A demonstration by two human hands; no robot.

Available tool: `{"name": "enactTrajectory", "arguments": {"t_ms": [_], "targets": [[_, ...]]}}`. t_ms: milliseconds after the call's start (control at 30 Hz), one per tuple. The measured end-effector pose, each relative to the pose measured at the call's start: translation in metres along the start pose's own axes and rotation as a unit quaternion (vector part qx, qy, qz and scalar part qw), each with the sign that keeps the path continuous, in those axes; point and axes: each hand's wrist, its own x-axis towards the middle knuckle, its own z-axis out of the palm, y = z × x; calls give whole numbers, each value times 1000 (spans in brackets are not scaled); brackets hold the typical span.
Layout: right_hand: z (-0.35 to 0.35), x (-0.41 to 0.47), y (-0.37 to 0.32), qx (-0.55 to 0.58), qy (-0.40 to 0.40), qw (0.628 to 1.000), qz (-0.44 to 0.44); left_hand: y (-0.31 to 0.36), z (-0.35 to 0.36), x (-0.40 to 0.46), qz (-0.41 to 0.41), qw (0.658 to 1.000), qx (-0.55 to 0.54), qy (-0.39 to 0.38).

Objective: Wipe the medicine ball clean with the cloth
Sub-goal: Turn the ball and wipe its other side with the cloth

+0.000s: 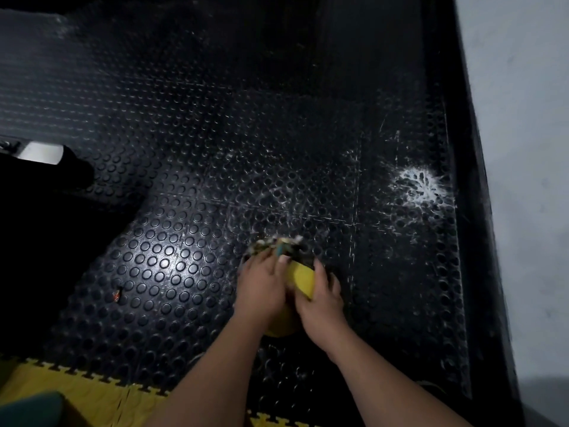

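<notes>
The medicine ball (303,282), yellow with dark panels, sits on the black studded floor mat (172,229) low in the middle of the head view, mostly covered by my hands. A blurred, multi-coloured patterned cloth (278,243) is bunched on the ball's far top. My left hand (261,288) lies over the ball's left side, its fingertips holding the cloth against the ball. My right hand (323,300) grips the ball's right side, thumb on the yellow panel. The underside of the ball and most of the cloth are hidden.
A white powdery splash (420,186) and scuff marks mark the mat to the right, near a dark raised edge (471,211) and a grey wall (523,149). Yellow interlocking mat tiles (77,389) lie at the bottom left. A dark bulky shape (40,211) fills the left.
</notes>
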Motion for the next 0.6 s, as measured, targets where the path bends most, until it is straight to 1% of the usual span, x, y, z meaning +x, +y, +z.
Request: {"name": "enactTrajectory", "arguments": {"t_ms": [33,67,100,133,167,200,233,267,300,333,367,400,433,500,533,567,600], "targets": [[1,-2,-1,-3,-4,1000,-5,-3,-5,10,-67,996,-60,4],[3,-3,-2,-7,-4,1000,-8,-1,-10,14,-108,991,-81,-1],[5,-2,-2,-10,0,1000,-10,3,-13,14,-104,993,-58,-3],[5,-2,-1,-12,5,1000,-9,7,-10,9,-66,998,-15,0],[3,0,0,-14,9,1000,-4,12,-2,-1,-5,999,34,-8],[2,3,2,-15,13,1000,1,11,7,-7,40,997,65,-21],[0,6,5,-14,11,1000,3,10,10,-10,61,995,71,-27],[0,5,7,-12,3,1000,1,5,6,-7,47,998,43,-24],[1,2,8,-10,-2,1000,-8,1,-3,1,-1,1000,-3,-14],[3,0,8,-11,-5,1000,-20,1,-12,7,-65,996,-53,-13],[6,-3,8,-13,-6,1000,-27,-3,-17,15,-124,989,-77,-16],[8,-4,8,-14,-2,1000,-28,2,-22,15,-146,986,-72,-26],[10,-4,9,-14,2,999,-28,7,-20,13,-126,991,-46,-27],[6,0,10,-10,2,1000,-25,19,-8,-5,-23,999,-19,-12],[2,3,11,-7,-1,1000,-21,18,-2,-10,7,1000,-29,-7],[0,5,13,-2,-7,1000,-19,12,-2,-7,-6,998,-68,2],[-1,5,13,3,-16,1000,-23,4,-7,0,-47,994,-101,5]]}}
